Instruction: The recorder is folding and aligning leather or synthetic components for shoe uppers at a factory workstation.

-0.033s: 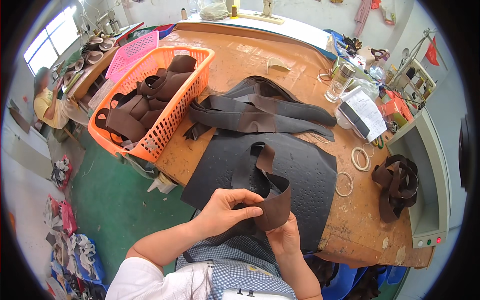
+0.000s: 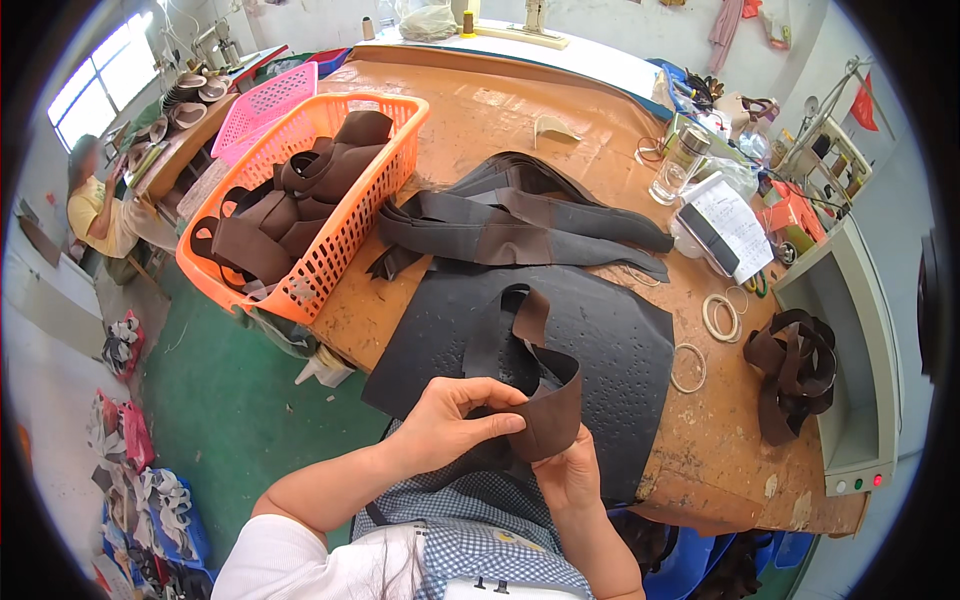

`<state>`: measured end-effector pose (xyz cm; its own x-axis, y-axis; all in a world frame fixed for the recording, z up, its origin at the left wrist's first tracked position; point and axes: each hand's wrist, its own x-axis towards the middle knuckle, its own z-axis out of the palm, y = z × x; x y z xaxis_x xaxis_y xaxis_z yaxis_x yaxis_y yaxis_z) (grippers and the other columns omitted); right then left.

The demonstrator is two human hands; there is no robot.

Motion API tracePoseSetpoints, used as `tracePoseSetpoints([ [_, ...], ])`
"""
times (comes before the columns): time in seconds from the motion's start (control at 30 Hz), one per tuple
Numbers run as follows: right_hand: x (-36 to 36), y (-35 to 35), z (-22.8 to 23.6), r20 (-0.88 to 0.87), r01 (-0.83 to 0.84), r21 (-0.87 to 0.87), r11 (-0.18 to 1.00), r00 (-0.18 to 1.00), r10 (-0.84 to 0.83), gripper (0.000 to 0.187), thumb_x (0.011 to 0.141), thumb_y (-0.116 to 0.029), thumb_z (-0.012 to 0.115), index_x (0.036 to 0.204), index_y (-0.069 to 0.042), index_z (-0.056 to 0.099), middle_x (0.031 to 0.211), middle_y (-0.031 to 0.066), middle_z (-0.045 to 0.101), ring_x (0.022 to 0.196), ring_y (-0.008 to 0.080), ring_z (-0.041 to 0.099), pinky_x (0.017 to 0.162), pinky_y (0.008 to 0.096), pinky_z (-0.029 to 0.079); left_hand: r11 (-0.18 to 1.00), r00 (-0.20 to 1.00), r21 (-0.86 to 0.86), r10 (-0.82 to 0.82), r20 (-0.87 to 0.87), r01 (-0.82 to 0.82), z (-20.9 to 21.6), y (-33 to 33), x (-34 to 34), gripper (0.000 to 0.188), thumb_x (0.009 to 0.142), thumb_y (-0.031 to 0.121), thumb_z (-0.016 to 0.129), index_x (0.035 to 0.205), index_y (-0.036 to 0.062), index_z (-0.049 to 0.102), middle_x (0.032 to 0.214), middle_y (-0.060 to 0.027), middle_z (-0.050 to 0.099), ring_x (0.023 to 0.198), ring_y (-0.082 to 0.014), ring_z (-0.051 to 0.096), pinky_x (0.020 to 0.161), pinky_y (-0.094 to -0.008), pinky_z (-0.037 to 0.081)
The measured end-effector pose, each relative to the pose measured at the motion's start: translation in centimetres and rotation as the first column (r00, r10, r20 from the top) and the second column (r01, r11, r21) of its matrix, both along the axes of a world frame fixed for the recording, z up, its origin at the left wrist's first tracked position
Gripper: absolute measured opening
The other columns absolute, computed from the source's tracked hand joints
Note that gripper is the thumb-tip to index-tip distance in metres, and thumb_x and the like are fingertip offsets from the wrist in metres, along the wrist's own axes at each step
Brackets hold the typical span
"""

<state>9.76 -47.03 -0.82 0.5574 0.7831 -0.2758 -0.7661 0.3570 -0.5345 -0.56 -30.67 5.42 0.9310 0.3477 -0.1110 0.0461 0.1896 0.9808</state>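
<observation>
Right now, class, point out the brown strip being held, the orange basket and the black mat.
Brown strip (image 2: 550, 415), head view: curved front face.
Orange basket (image 2: 350, 235), head view: perforated right wall.
Black mat (image 2: 622, 385), head view: bare right part.

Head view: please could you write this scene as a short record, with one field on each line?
Left hand: pinches the curved brown strip between thumb and index finger
Right hand: holds the same strip at its lower right
Beneath: black mat on the worktable
Left of mat: orange basket with brown pieces inside
Beyond mat: bundle of dark strips
Right of mat: looped brown strips beside a grey machine housing
Far left: person in a yellow top
</observation>
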Motion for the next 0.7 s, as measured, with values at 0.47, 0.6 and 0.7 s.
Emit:
tracePoseSetpoints([
  [0.47,-0.1,0.01,0.15,0.01,0.001,-0.007,1.0,1.0,-0.001,0.02,0.085,0.002,0.066,0.104,-0.003,0.067,0.103,0.0078,0.071,0.094,0.0186,0.068,0.086,0.0346,0.055,1.0,1.0,0.01,0.008,-0.017,-0.008,-0.35,0.09,-0.15,0.025,0.087,0.004,0.073,0.11,-0.0039,0.067,0.098,-0.0054,0.069,0.092,-0.0102,0.064,0.084,-0.0247,0.053],
  [0.6,-0.15,0.03,0.14,0.007,0.007,-0.023,1.0,1.0,-0.007,0.02,0.085,0.001,0.066,0.104,-0.004,0.067,0.103,0.0078,0.071,0.095,0.019,0.068,0.086,0.0348,0.055,1.0,0.999,-0.014,0.007,-0.038,-0.008,-0.25,0.12,-0.2,0.025,0.086,0.004,0.074,0.109,-0.0036,0.068,0.098,-0.0052,0.069,0.092,-0.0101,0.064,0.084,-0.0246,0.053],
  [0.7,-0.2,0.05,0.28,0.016,0.009,-0.02,1.0,1.0,-0.009,0.019,0.085,0.001,0.066,0.104,-0.003,0.067,0.103,0.0079,0.07,0.095,0.0192,0.068,0.087,0.0349,0.056,1.0,0.999,-0.025,0.004,-0.047,-0.005,-0.33,0.14,-0.22,0.024,0.086,0.004,0.074,0.108,-0.0035,0.068,0.097,-0.005,0.069,0.092,-0.0098,0.063,0.084,-0.0246,0.053],
])
